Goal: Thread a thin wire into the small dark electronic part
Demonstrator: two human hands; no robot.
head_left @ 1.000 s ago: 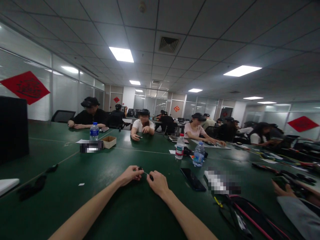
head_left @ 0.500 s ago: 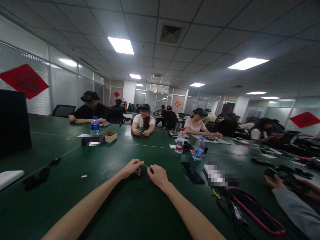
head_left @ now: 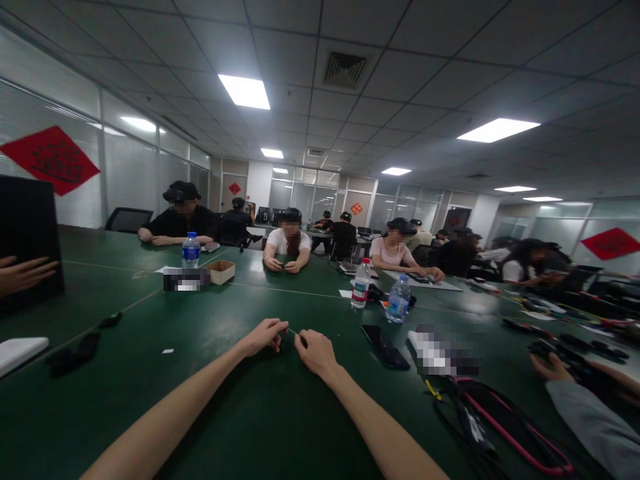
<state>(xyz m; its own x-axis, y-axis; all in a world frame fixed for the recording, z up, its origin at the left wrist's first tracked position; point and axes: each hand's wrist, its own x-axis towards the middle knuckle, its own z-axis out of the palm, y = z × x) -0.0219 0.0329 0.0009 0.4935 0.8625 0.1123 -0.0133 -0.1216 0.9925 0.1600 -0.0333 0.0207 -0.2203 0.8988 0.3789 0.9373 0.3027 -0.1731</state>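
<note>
Over the green table [head_left: 220, 413], my left hand [head_left: 266, 336] is closed in a pinch on one end of a thin, thread-like piece [head_left: 293, 331]. My right hand [head_left: 315, 350] is closed too, its thumb and finger at the other end of that piece. A short gap separates the two hands, and the thin piece spans it. What it is cannot be made out. A black phone [head_left: 385, 346] lies to the right of my right hand.
Bottles [head_left: 361, 283] [head_left: 398, 299] stand beyond the phone. A small box [head_left: 221, 272] and another bottle [head_left: 191, 251] are at the back left. A pink-edged black case [head_left: 515, 420] and a person's hand [head_left: 550, 367] are on the right.
Another person's hand has appeared at the left edge, in front of the black panel. My two hands have stayed in place.
</note>
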